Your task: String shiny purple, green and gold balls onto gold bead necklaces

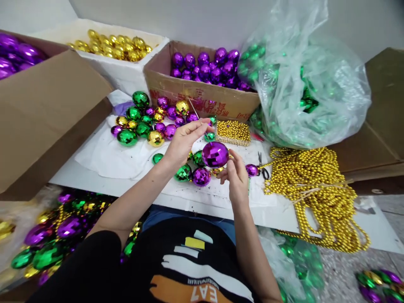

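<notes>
My left hand (186, 141) is closed in a pinch on a thin needle (195, 110) that points up and away to the left. At its right, my right hand (236, 174) has its fingers curled at the right end of a large purple faceted ball (215, 154), raised above the table. Whether a thread joins needle and ball is too fine to make out. Below the ball lie several strung balls, among them a green ball (183, 173) and a purple ball (201, 176). A clear box of small gold beads (233, 132) stands just beyond my hands.
Behind are a carton of purple balls (202, 99), a white foam box of gold balls (126, 69) and a plastic bag of green balls (341, 92). Scissors (260, 162) and gold bead strands (303, 181) lie right. A large open carton (47, 113) stands left.
</notes>
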Tool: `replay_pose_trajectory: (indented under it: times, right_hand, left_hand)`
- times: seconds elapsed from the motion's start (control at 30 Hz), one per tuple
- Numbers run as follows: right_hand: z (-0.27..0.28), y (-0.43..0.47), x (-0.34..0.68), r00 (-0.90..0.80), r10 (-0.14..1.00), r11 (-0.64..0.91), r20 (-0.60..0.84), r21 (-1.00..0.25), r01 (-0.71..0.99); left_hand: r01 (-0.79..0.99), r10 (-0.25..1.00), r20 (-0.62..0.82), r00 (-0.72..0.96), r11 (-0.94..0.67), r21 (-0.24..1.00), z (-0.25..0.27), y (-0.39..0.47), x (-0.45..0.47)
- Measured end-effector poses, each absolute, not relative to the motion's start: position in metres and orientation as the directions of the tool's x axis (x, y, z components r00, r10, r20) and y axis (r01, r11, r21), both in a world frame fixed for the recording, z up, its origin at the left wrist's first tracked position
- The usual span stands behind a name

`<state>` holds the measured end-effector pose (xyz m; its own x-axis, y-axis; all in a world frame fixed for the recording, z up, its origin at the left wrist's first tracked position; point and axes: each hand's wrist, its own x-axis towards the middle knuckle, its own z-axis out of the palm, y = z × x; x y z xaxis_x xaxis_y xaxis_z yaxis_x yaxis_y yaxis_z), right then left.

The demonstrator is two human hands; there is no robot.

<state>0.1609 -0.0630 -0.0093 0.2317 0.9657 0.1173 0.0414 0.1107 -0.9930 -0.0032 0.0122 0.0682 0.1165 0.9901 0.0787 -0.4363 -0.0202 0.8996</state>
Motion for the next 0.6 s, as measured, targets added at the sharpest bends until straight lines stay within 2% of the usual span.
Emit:
replay_pose_trajectory:
  times: [0.1, 0.17, 0.23, 0.33, 0.47, 0.53, 0.6]
  right_hand:
    - [-0.018, -0.067, 0.170, 0.254, 0.936, 0.181, 0.245, -0.951, 0.253]
    - [-0.020, -0.066, 0.174, 0.219, 0.925, 0.193, 0.312, -0.878, 0.438]
    - [-0.019, -0.062, 0.178, 0.162, 0.932, 0.176, 0.325, -0.795, 0.580]
    - [-0.018, -0.051, 0.179, 0.101, 0.947, 0.167, 0.305, -0.736, 0.656]
    - [-0.019, -0.032, 0.175, 0.138, 0.919, 0.227, 0.369, -0.782, 0.581]
    - [-0.020, -0.024, 0.173, 0.218, 0.920, 0.221, 0.324, -0.892, 0.395]
    - [-0.020, -0.018, 0.173, 0.272, 0.945, 0.151, 0.180, -0.981, 0.122]
  left_hand:
    - [-0.393, 0.981, 0.113, 0.156, -0.043, 0.919, 0.067, 0.013, 0.009]
    - [-0.363, 0.975, 0.121, 0.185, -0.047, 0.930, 0.067, 0.015, 0.016]
    - [-0.348, 0.973, 0.108, 0.205, -0.030, 0.937, 0.068, 0.019, 0.023]
    - [-0.373, 0.971, 0.070, 0.227, 0.021, 0.928, 0.073, 0.024, 0.032]
    - [-0.373, 0.955, 0.102, 0.278, 0.010, 0.928, 0.079, 0.031, 0.045]
    - [-0.351, 0.946, 0.136, 0.295, -0.025, 0.936, 0.079, 0.037, 0.049]
    - [-0.337, 0.948, 0.147, 0.282, -0.046, 0.940, 0.076, 0.043, 0.051]
